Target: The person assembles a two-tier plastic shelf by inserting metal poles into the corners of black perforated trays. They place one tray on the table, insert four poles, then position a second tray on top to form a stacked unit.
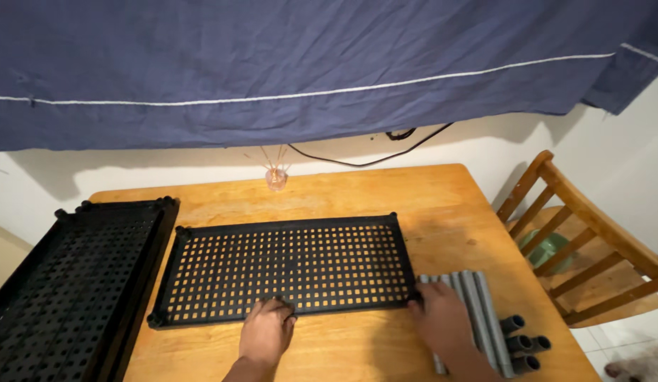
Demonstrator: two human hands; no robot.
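Stack of black panels cut by left edge; grey tubes partly under right hand.

Warm indoor light, soft shadows, sharp focus

No packages, labels, signs or screens were in view at this moment; nothing of that kind showed anywhere in the scene the head camera recorded.
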